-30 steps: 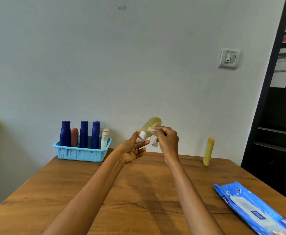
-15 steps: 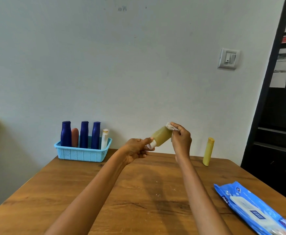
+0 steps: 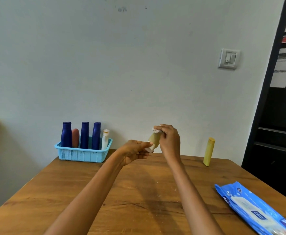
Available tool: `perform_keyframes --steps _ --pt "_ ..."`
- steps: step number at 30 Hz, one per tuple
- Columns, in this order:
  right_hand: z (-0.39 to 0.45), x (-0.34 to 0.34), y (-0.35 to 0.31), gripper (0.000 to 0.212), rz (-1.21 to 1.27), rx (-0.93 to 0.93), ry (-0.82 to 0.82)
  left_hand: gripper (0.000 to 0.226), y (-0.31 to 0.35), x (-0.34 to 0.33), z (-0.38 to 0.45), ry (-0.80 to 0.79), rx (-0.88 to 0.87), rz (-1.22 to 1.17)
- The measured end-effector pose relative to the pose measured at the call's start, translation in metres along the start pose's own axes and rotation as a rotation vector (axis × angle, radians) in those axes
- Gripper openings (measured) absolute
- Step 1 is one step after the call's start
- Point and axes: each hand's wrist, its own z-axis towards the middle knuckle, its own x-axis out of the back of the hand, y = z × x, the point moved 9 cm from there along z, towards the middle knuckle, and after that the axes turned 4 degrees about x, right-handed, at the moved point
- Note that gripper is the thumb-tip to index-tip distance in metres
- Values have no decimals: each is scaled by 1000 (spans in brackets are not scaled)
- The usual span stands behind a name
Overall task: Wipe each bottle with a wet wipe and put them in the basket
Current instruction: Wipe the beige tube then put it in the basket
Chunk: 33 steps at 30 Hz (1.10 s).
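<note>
Bottle in hand: a small translucent yellowish-green plastic bottle (image 3: 154, 138) with a white cap was held up in the air over the far middle of the table, tilted, cap end low and to the left, base end high and to the right.
Left hand: the left hand (image 3: 134, 152) pinched the white cap end of that bottle, thumb on top and fingers curled beneath.
Right hand: the right hand (image 3: 169, 140) was clamped over the raised base of the bottle, fingertips pressing a small white wet wipe (image 3: 156, 130) onto it.
Wipe: only a crumpled bit showed above the fingers; the remainder was hidden inside the hand.
Basket: a light blue perforated plastic basket (image 3: 82, 154) sat at the far left of the table, close to the wall.
Basket contents: three dark blue plastic bottles (image 3: 84, 135) stood upright in it, with a reddish-brown rounded bottle (image 3: 75, 137) between the first two, and a slim white tube with an orange-rimmed cap (image 3: 105, 139) at the right end.
Bottle left out: a tall mustard-yellow plastic bottle (image 3: 208, 151) stood upright at the far right of the table, well apart from the basket.
Wipe pack: a blue plastic pack of wet wipes (image 3: 256, 208) lay flat at the near right edge.
Table: a brown wooden table (image 3: 57, 197) carried all of it.
</note>
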Motion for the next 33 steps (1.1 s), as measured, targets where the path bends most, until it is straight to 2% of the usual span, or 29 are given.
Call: perform_keyframes --steps 8,11,14,18,23,26,30,33 --pt "-2 29 39 35 148 -235 162 22 -9 -12 -6 -118 97 36" --pt "-7 29 49 34 279 -349 179 25 -9 -15 -7 -149 103 -72" --pt "-12 16 41 32 385 -383 108 23 -2 -15 -6 -148 62 -231" --pt "-16 -16 19 34 395 -354 -56 19 3 -11 -3 -91 6 -299" --pt "-20 -27 13 30 355 -354 -109 31 9 10 0 92 -100 -196" --pt "-19 -31 12 25 367 -356 -169 28 7 24 1 213 -114 -155" --pt "-18 -24 24 14 478 -455 -139 29 5 29 3 225 -108 -178" --pt "-27 -27 34 19 552 -584 -153 33 9 28 3 244 -147 -208"
